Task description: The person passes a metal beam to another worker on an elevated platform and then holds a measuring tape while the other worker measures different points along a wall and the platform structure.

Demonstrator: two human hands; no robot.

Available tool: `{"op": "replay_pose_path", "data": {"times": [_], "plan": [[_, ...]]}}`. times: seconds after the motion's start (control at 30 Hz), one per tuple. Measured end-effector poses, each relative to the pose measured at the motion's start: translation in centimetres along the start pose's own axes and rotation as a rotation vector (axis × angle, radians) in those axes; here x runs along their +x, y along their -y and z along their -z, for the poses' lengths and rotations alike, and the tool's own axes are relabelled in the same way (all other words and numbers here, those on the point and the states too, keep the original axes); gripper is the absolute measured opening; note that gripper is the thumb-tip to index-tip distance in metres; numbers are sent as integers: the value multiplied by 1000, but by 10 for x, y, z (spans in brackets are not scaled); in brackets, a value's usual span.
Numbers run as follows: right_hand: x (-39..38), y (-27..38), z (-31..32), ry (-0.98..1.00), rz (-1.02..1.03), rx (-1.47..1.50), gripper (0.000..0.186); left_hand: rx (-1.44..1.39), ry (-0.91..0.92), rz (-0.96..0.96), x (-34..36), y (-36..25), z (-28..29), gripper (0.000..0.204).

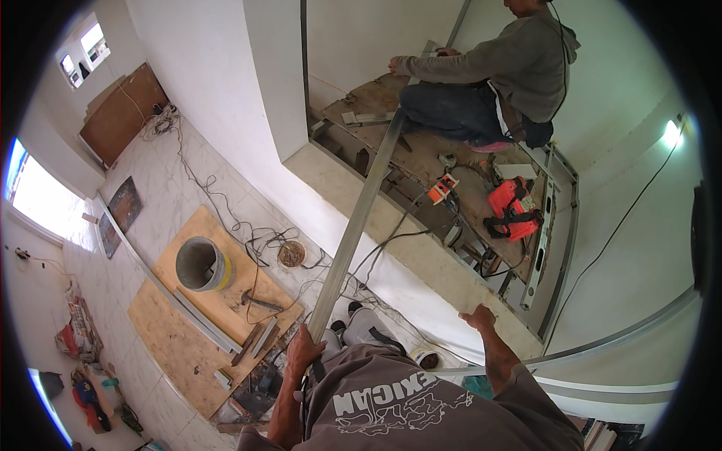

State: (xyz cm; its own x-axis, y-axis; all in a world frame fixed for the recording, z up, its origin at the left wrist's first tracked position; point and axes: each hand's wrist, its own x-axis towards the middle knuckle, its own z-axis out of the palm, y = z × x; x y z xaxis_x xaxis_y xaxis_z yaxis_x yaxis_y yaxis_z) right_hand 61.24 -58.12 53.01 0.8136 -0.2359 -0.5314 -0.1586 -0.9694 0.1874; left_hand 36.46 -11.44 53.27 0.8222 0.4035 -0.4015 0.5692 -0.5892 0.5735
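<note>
A long grey metal channel (361,218) slants across the middle of the head view. My left hand (303,349) is closed around its near end, close to my hip. The channel crosses the pale ledge (417,252) and runs up to the bent knee of a co-worker (511,71). That person sits on a worn wooden platform (466,177), both hands near a metal piece farther back. On the front of the ledge lies my right hand (480,319), fingers partly apart, holding nothing that I can see.
An orange tool (444,188), a red-and-black bag (515,207) and a spirit level (538,255) lie on the platform, which has open gaps. Left, a bucket (203,263) and hammer (263,302) rest on a plywood sheet (162,301). Cables (218,197) trail over the tiles.
</note>
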Motion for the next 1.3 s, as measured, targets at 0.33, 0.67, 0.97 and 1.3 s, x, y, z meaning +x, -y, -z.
{"op": "replay_pose_path", "data": {"times": [0.33,0.67,0.97,1.3], "plan": [[3,-1,3,87,11,-66,110,-5,12,1,0,-1,1,66],[-2,1,1,-2,-2,15,87,-7,19,5,0,1,1,66],[1,0,4,89,4,-60,110,-13,16,-8,0,2,0,66],[2,0,4,87,7,-45,109,-10,27,-6,1,1,1,66]]}}
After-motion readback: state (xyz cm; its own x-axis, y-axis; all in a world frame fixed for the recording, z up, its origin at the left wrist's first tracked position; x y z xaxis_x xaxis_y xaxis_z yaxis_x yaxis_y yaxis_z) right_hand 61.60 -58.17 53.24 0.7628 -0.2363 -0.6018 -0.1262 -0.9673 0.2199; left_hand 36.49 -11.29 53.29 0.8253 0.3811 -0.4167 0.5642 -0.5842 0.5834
